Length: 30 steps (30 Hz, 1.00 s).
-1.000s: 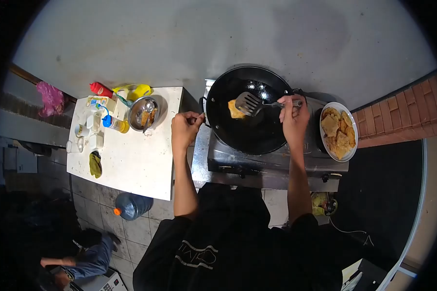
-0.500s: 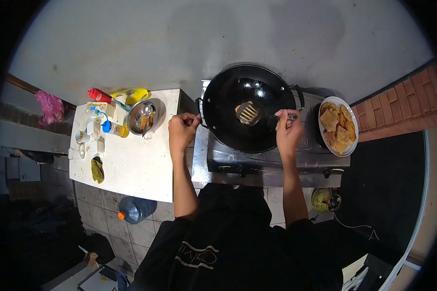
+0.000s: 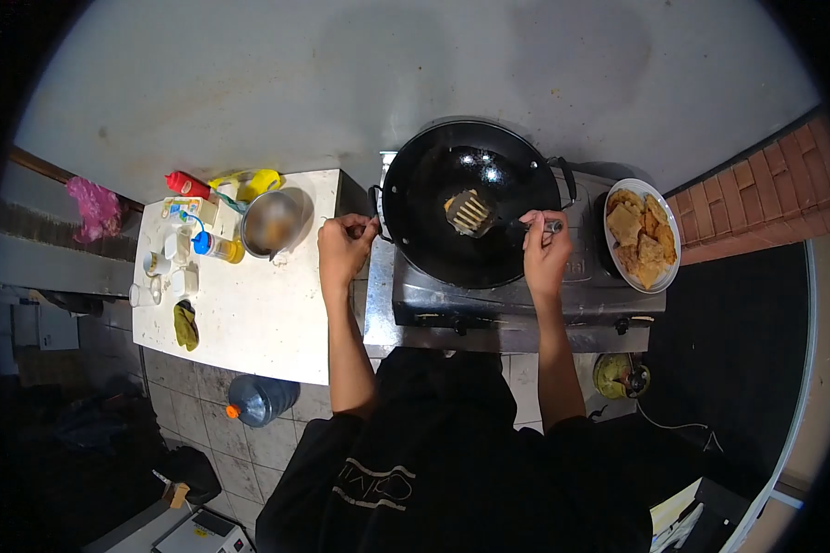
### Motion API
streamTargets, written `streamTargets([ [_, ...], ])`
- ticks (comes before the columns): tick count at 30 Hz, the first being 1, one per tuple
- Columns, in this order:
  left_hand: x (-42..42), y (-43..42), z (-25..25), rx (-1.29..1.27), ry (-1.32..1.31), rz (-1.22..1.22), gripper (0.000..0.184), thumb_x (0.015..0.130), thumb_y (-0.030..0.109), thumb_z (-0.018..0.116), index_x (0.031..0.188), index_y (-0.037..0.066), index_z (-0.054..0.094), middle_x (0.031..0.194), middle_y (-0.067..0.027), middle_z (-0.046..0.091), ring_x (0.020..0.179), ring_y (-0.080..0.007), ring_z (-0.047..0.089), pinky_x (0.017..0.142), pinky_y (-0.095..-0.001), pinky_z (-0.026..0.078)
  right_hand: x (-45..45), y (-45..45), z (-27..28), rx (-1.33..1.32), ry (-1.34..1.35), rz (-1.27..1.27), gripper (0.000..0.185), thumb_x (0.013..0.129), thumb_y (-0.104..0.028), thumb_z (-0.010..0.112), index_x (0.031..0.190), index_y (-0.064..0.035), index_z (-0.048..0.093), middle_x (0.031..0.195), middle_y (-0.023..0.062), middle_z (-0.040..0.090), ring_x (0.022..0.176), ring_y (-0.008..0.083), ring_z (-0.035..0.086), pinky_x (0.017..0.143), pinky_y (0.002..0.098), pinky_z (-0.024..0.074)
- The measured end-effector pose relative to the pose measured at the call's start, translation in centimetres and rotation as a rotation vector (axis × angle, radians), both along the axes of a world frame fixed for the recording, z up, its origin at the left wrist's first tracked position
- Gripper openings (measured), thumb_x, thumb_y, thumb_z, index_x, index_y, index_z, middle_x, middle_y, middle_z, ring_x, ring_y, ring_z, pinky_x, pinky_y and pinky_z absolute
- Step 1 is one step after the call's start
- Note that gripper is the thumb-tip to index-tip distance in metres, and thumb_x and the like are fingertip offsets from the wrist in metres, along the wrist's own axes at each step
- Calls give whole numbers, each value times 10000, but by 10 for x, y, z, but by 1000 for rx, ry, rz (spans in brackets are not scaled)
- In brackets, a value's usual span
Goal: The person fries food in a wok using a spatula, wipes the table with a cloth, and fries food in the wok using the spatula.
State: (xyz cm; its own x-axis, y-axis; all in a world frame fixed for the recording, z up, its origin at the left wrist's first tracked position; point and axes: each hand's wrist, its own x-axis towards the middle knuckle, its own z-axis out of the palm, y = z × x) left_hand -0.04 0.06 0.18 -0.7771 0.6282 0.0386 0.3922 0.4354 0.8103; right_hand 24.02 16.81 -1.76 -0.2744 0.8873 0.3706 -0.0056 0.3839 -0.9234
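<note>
A black wok (image 3: pixel 433 249) sits on the stove, its inside shiny. My left hand (image 3: pixel 344 244) is closed at the wok's left loop handle (image 3: pixel 375 205), thumb and fingers pinched together on it. In my right hand (image 3: pixel 548 253), the fingers are wrapped round the handle of a slotted spatula (image 3: pixel 473 212). The spatula's head lies low in the wok, over a small piece of browned food (image 3: pixel 452 219) that it mostly hides. To the right of my right hand stands a white plate (image 3: pixel 679 244) heaped with golden fried pieces (image 3: pixel 652 256).
Under the wok is a metal gas stove (image 3: pixel 526 318). On the white table (image 3: pixel 258 323) at left stand a steel bowl (image 3: pixel 247 235), a red squeeze bottle (image 3: pixel 186 184), an oil bottle (image 3: pixel 231 249) and white containers. A water jug (image 3: pixel 266 399) and a green gas cylinder (image 3: pixel 615 376) are on the floor.
Both hands keep their grips and nearly the same places. The spatula's head has shifted very slightly in the wok. The view has moved a little.
</note>
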Motion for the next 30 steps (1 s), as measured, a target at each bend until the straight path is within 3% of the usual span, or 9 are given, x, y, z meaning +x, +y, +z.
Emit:
streamTargets([
  [9, 0, 0, -1, 39, 17, -13, 206, 798, 184, 750, 762, -12, 699, 524, -75, 549, 461, -141, 470, 485, -314, 385, 4, -6, 28, -67, -1, 42, 85, 977, -78, 516, 972, 7, 524, 807, 45, 630, 556, 53, 524, 487, 213, 407],
  [12, 0, -1, 1, 27, 1, -15, 209, 799, 188, 749, 754, -10, 698, 519, -73, 542, 459, -139, 462, 482, -314, 380, 16, -1, 50, -7, -123, 7, 101, 959, -95, 557, 952, 6, 559, 789, 55, 649, 561, 67, 532, 494, 231, 415],
  [18, -1, 0, -1, 13, -2, -11, 218, 796, 192, 751, 752, -14, 692, 512, -69, 530, 456, -137, 447, 482, -311, 378, 15, 4, 73, 253, -392, 5, 104, 920, -67, 597, 889, 22, 554, 639, 118, 561, 511, 139, 513, 490, 292, 402],
  [30, -1, 1, -3, 34, 28, -15, 197, 778, 166, 747, 763, -22, 692, 512, -64, 527, 459, -130, 439, 487, -304, 376, -17, 3, 62, 149, -353, 85, 178, 912, -90, 622, 833, 17, 505, 592, 117, 506, 477, 177, 452, 484, 323, 378],
])
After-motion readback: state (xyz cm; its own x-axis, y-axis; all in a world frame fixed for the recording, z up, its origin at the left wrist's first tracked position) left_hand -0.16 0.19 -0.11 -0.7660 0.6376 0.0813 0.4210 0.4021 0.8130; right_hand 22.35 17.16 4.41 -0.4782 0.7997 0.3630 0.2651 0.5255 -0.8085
